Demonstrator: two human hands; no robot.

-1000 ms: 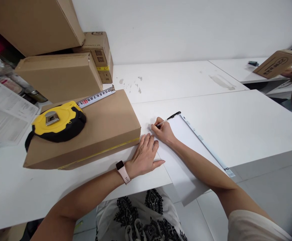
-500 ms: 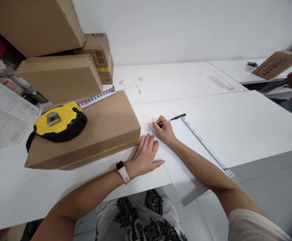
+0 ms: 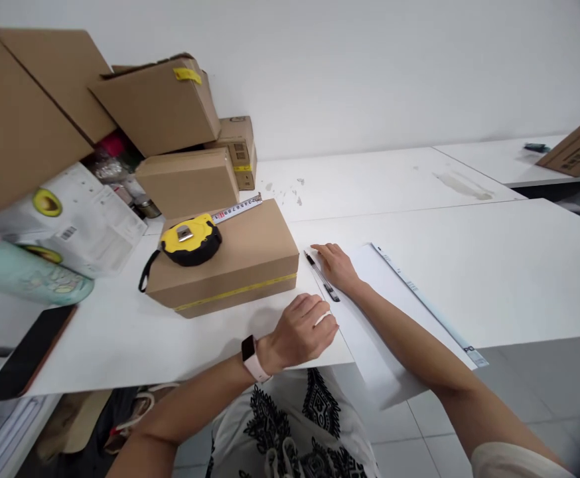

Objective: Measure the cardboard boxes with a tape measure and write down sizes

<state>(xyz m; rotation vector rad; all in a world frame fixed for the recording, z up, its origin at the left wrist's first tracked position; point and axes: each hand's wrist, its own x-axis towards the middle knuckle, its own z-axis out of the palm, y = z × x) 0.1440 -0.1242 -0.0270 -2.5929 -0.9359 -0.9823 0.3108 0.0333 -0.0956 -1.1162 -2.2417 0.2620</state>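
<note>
My right hand (image 3: 340, 267) rests beside the pen (image 3: 322, 277)

From my head, looking down: the pen lies slantwise on the paper (image 3: 394, 287), clear tip end away from me, black cap end nearer. My right hand is just beside it, index finger stretched out and apart from the others, the rest bent; nothing is gripped, though I cannot tell whether my thumb touches the pen. A bluish strip (image 3: 427, 305) runs along the paper's right edge, and the sheet's near end hangs over the edge of the table (image 3: 494, 265).

My left hand (image 3: 302, 330) is near that edge, fingers curled together — the palm is hidden, so I cannot tell whether they close on anything. A watch (image 3: 253, 358) is on that wrist.

Beyond my left hand sits the box (image 3: 255, 232), yellow tape along its side. On its top lies the tape measure (image 3: 191, 238), its blade (image 3: 237, 208) partly out — numbers facing up. More cartons (image 3: 185, 182) stand behind, with a green bottle (image 3: 31, 272) to their left.
</note>
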